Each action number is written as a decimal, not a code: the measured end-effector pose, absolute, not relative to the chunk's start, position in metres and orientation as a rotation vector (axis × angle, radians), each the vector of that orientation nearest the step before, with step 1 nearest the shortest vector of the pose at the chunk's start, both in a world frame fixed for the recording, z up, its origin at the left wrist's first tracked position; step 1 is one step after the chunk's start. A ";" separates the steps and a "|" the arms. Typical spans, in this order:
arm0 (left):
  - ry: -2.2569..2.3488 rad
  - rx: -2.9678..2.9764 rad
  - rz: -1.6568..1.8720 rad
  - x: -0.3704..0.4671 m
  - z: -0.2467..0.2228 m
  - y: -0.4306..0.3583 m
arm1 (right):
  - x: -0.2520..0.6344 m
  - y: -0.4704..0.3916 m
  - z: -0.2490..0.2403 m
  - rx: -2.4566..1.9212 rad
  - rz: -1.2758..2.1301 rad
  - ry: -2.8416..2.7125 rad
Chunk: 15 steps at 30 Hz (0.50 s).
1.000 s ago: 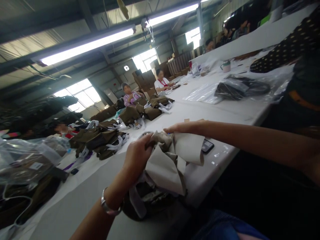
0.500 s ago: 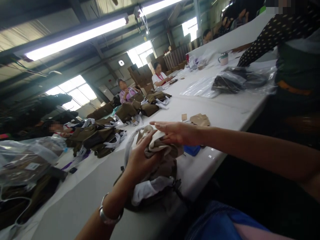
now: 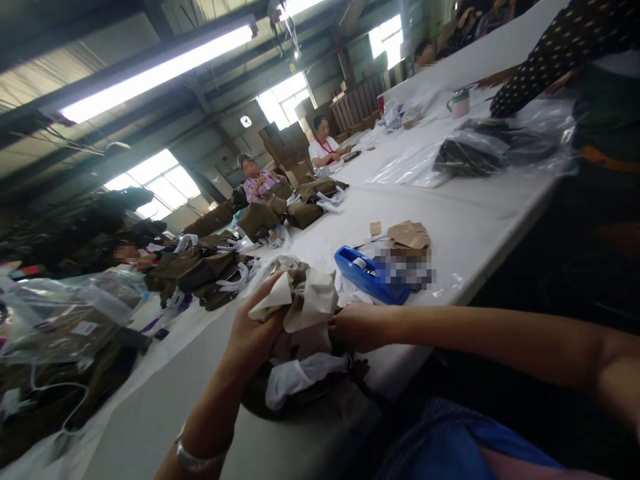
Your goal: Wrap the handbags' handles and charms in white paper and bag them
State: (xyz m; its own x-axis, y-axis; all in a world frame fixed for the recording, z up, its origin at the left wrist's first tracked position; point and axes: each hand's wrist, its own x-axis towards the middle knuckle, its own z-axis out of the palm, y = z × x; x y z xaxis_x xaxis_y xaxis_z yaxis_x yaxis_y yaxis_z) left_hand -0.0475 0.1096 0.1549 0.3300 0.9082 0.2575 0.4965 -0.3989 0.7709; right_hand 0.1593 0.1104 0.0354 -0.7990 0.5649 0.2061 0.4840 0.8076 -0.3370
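Note:
A dark bag [image 3: 270, 397] stands near the table's front edge, a white-wrapped handle [image 3: 305, 379] hanging on its near side. Crumpled beige fabric and pale paper [image 3: 313, 300] bulge from its top. My left hand [image 3: 260, 327] is closed around the left side of this bundle. My right hand [image 3: 363, 327] lies against the bag's right side, its fingertips hidden behind the fabric and the opening, so what they hold cannot be seen. Just beyond my right hand is a blue tape dispenser [image 3: 370, 277].
Brown cardboard tags [image 3: 409, 237] lie behind the dispenser on the white table [image 3: 465, 220]. Several brown bags [image 3: 200, 270] are piled at the left, beside plastic-wrapped goods [image 3: 65, 320]. Clear plastic bags [image 3: 415, 163] lie farther back. A person's dotted sleeve [image 3: 540, 60] reaches in at right.
My right hand has moved down from the top of the bundle to the bag's right side. The pale paper stands more open, and the blue dispenser is now uncovered.

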 end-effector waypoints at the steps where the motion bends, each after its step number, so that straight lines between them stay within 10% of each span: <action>1: 1.241 2.084 0.904 -0.048 0.158 0.106 | 0.158 0.111 0.037 -0.770 0.399 -2.728; 15: 1.038 2.306 -0.081 -0.057 0.189 0.102 | 0.185 0.103 0.029 -0.588 0.697 -2.075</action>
